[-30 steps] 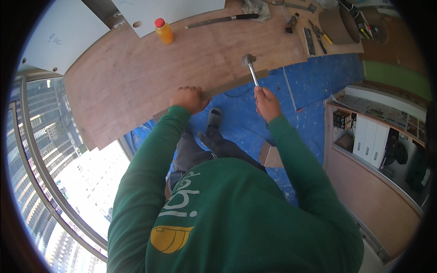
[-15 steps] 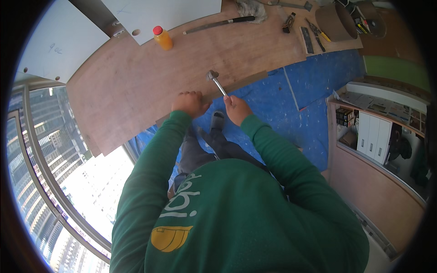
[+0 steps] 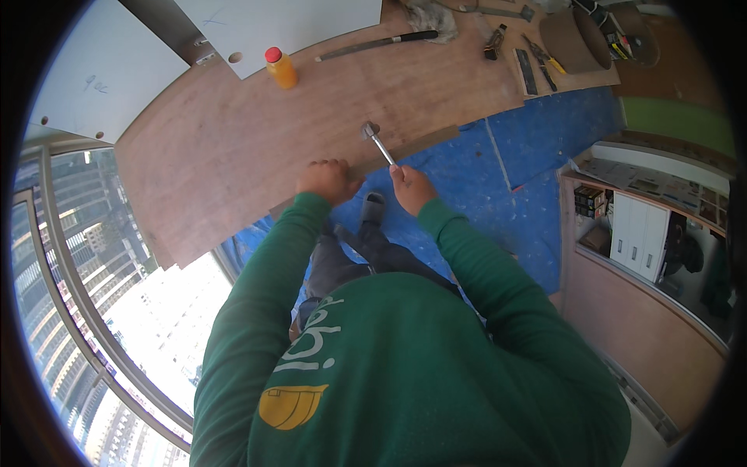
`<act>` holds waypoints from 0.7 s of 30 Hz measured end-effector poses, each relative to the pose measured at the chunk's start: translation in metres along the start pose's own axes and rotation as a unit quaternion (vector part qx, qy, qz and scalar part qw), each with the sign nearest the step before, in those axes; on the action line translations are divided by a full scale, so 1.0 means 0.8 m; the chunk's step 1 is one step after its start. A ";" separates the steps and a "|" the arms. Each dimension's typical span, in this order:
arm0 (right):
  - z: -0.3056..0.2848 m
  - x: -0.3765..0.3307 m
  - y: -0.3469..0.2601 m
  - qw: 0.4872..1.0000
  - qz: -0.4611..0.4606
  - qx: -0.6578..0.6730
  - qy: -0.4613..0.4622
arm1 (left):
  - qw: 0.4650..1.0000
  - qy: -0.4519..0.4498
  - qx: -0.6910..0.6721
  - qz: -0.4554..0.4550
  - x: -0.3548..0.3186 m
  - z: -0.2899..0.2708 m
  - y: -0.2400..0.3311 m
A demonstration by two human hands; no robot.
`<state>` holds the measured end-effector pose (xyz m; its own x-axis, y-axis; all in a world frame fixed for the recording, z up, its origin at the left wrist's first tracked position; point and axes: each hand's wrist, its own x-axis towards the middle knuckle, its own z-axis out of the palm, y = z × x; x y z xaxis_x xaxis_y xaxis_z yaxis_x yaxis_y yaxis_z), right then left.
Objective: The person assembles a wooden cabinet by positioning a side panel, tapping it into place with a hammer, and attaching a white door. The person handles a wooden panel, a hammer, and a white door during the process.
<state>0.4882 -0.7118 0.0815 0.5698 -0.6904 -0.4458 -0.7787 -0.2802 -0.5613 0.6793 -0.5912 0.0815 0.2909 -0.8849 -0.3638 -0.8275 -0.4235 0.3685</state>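
My left hand [image 3: 330, 181] is closed over the near edge of a large plywood board [image 3: 257, 148], its fingers curled on top. It grips a narrow wooden strip [image 3: 412, 149] that runs along this edge and shows on both sides of the hand. In my right hand [image 3: 412, 189] is a hammer with a shiny metal shaft [image 3: 383, 149]. The fist wraps round the handle, hiding most of the grip. The hammer's head [image 3: 369, 131] is over the board just beyond the strip, to the right of my left hand; whether it touches the wood I cannot tell.
An orange-filled bottle [image 3: 282, 71] with a red cap stands on the board. Farther back lie a long black-handled tool [image 3: 377, 45], a utility knife [image 3: 495, 43] and pliers [image 3: 538, 56]. White panels [image 3: 117, 70] occupy the far left. Blue sheeting [image 3: 506, 202] covers the floor; windows [image 3: 101, 288] line the left.
The hammer and my right hand have shifted slightly to the right. My left hand has moved a little right too, still on the strip. The whole view has shifted very slightly.
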 end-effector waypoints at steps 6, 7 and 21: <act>-0.045 0.035 0.052 0.991 0.113 0.063 0.037 | 1.000 0.007 -0.002 0.025 0.002 0.005 -0.002; -0.040 0.032 0.044 0.994 0.087 0.058 0.035 | 1.000 0.010 -0.003 0.027 0.004 0.005 -0.003; -0.058 0.040 0.063 0.994 0.096 0.040 0.030 | 1.000 -0.016 0.024 0.005 0.001 -0.010 0.008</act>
<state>0.4550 -0.7789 0.0714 0.3934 -0.7652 -0.5096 -0.8472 -0.0864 -0.5242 0.6777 -0.5963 0.0903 0.2674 -0.8821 -0.3878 -0.8525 -0.4042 0.3316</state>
